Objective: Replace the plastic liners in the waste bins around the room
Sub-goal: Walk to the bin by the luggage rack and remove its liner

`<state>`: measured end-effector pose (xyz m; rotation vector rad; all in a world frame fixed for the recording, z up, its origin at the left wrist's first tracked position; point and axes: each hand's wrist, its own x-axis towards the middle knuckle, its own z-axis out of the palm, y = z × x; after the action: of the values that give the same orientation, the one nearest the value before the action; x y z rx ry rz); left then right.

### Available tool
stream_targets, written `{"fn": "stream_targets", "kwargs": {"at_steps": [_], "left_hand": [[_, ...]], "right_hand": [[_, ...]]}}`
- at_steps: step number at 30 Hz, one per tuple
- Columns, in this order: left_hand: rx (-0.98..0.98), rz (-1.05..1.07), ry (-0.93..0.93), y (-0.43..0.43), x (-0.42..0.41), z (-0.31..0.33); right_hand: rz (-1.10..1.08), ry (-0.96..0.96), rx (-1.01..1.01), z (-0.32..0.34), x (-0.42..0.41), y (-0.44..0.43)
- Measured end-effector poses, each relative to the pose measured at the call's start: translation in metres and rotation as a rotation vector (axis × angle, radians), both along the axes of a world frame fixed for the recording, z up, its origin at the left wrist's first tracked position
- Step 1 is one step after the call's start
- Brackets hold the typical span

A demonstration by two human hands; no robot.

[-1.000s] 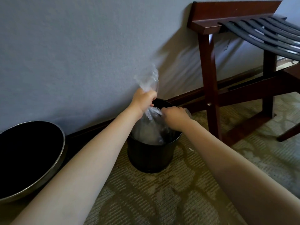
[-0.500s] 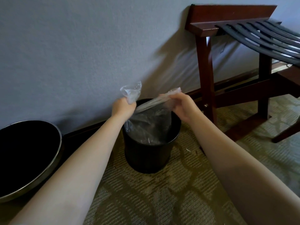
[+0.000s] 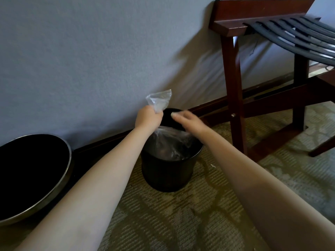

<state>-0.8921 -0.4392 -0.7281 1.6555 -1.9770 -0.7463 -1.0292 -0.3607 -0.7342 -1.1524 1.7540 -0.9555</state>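
So the small black bin [image 3: 167, 169] was sitting on the patterned carpet [image 3: 181, 220], pretty much up against the dark baseboard [image 3: 108, 142] under a grey-blue wall [image 3: 90, 51]. The person was leaning over it with both bare arms stretched out.

Left hand [image 3: 147, 119] was balled into a fist around a bunched-up bit of the clear plastic liner [image 3: 172, 144], right above the bin's left-back rim. A crinkly tuft of the plastic poked up out of the top of the fist, and the rest of it trailed down from under the hand into the bin, where it sat loose and wrinkled inside rather than being pulled over the rim.

Right hand [image 3: 188, 120] was over the mouth of the bin, fingers loosely spread and pointing toward the left hand. It was a bit motion-blurred, but it looked open and not pinching anything; the plastic passed just under it, and I honestly couldn't tell if it was touching.

Off to the left, well apart from the small one, there was a bigger round black bin with a metal rim [image 3: 68, 160], tilted so you could see into it. On the right stood a dark wooden luggage rack [image 3: 233, 87] with black straps [image 3: 299, 31] across the top, its front leg just beside the small bin.
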Motion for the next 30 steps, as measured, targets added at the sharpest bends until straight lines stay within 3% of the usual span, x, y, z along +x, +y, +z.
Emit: {"fn": "stream_targets", "kwargs": {"at_steps": [3, 6, 12, 19, 22, 25, 27, 30], "left_hand": [[0.057, -0.085, -0.144, 0.005, -0.012, -0.002], [0.052, -0.263, -0.188, 0.017, -0.022, -0.006], [0.114, -0.333, 0.137, 0.025, -0.022, -0.006], [0.355, -0.435, 0.552, 0.028, -0.019, 0.007], [0.380, -0.394, 0.506, 0.025, -0.018, 0.006], [0.299, -0.208, 0.372, 0.017, -0.014, 0.003], [0.282, -0.163, 0.307, 0.011, -0.009, -0.001], [0.292, -0.237, 0.342, 0.008, -0.006, -0.004]], "right_hand": [[-0.013, -0.135, -0.162, 0.017, -0.006, -0.006], [-0.004, -0.132, -0.189, 0.018, -0.003, -0.011], [-0.261, 0.037, -0.162, 0.004, -0.014, -0.019], [-0.307, 0.037, -0.059, -0.003, -0.018, -0.016], [-0.308, 0.009, -0.059, -0.002, -0.020, -0.016], [-0.309, -0.075, -0.078, 0.000, -0.022, -0.015], [-0.263, 0.036, -0.113, 0.002, -0.023, -0.015], [-0.128, 0.362, -0.170, 0.006, -0.023, -0.014]]}}
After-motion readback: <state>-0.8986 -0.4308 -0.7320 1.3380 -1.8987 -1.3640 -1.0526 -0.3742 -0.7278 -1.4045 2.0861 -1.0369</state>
